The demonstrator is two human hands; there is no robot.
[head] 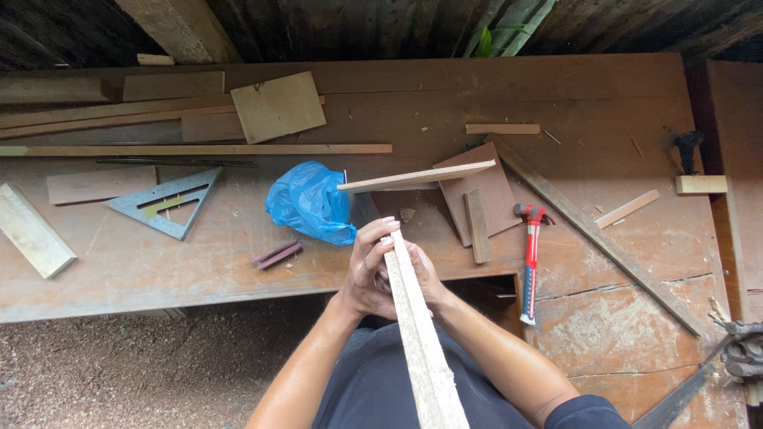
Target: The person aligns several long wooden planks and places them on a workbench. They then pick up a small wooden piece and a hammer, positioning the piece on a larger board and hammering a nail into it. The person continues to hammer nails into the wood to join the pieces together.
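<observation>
A long pale wooden strip (421, 342) runs from the near edge of the view up to the middle, edge-on to the camera, its far end held just over the near edge of the bench (159, 270). Both hands meet at that far end. The left hand (367, 274) wraps the strip from the left, its fingers (381, 230) curled over the top and clenched on the wood. The right hand (425, 274) sits behind the strip on the right, mostly hidden by it, and also grips it.

Just beyond the hands, a thin pale board (417, 176) stands out level above the bench, and a blue plastic bag (310, 202) lies crumpled to its left. A reddish flat panel (497, 191) lies under the board's right end, with a short wooden block (477, 226) resting on it. Right of that is a hammer (530, 254) with a red handle, its head pointing far. A long dark batten (604, 238) runs diagonally past it towards the near right.

To the left on the bench lie two small dark sticks (276, 254), a grey metal triangular square (167, 202), a flat brown piece (99, 184) and a pale thick block (32, 230) at the far left. Farther back are long wooden strips (199, 149) and a square plywood offcut (278, 106). Gravel ground (119, 373) shows below the bench on the near left.
</observation>
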